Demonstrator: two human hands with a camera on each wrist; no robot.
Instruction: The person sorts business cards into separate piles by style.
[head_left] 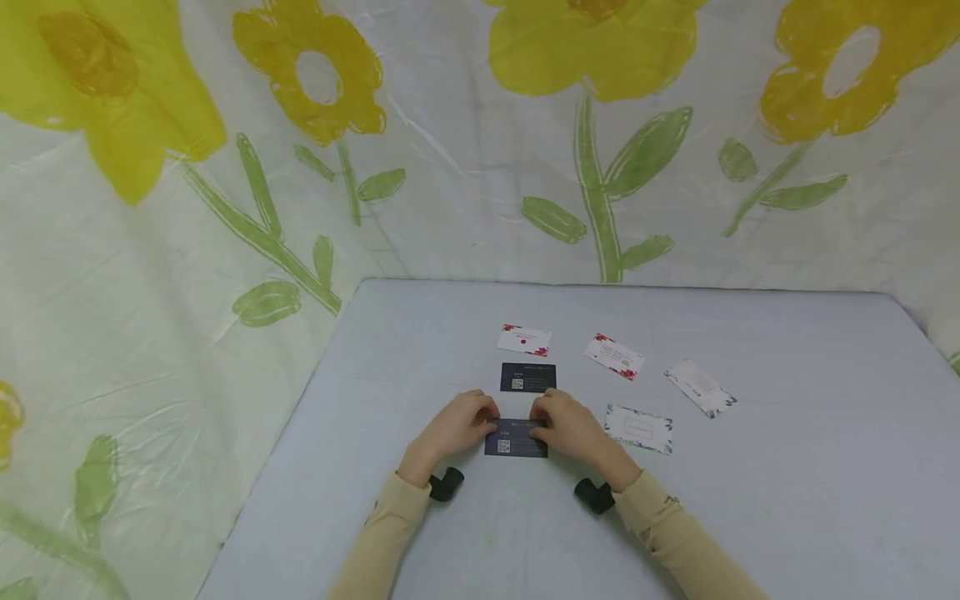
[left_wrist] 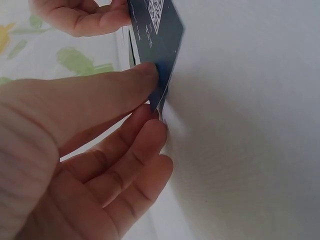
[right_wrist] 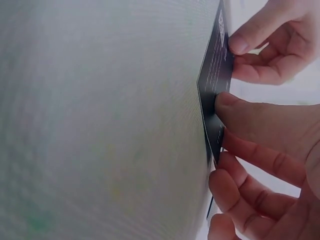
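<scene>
Card (head_left: 525,447) pinched at opposite ends: left fingers (left_wrist: 150,134), right fingers (right_wrist: 225,189).

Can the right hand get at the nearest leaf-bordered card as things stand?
Probably yes, once freed: the right hand pinches the nearer dark card, but the leaf-bordered card lies close by on the table, uncovered.

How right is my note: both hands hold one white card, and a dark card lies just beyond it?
The held card is dark, not white, as the head view shows. The left hand and right hand do both hold it, and another dark card lies just beyond.
</scene>
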